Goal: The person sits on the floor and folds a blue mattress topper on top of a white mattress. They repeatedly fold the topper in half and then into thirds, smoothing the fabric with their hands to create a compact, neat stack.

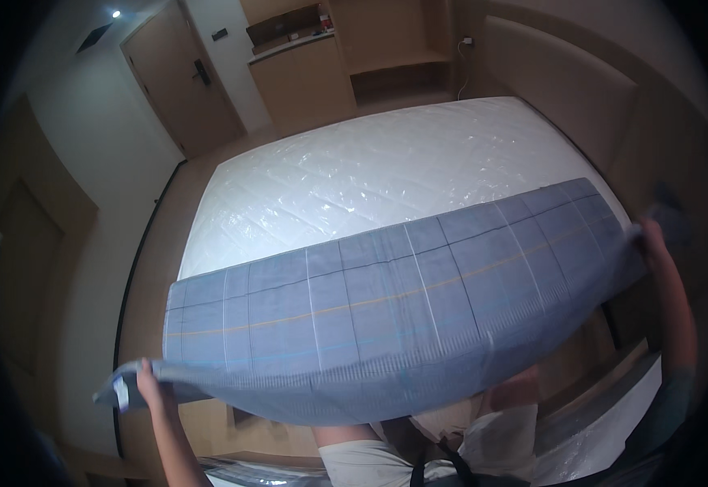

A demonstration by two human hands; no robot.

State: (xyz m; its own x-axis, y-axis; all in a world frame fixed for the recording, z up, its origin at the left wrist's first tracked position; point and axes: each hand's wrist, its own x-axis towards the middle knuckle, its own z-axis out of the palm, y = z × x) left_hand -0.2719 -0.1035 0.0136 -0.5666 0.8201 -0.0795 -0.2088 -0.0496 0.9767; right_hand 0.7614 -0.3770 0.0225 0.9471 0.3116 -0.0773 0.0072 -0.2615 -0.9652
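A blue-grey checked fabric sheet [384, 298], with white, dark and orange lines, lies along the near side of a white mattress [341, 176]. My left hand [152, 386] grips the sheet's near left corner, where a small white and purple label [121, 394] hangs. At the right, near the headboard, my right hand [651, 240] is closed on the opposite near corner. Between both hands the near edge sags in a curve in front of my legs. The mattress has a shiny clear plastic cover. Some loose fabric beyond my right hand is blurred.
A padded headboard [564, 85] borders the mattress on the right. Beyond the bed stand a wooden cabinet [305, 85] and a wooden door [174, 79]. A white cable [460, 70] hangs from a wall socket. Near my legs is a plastic-wrapped white thing [603, 420].
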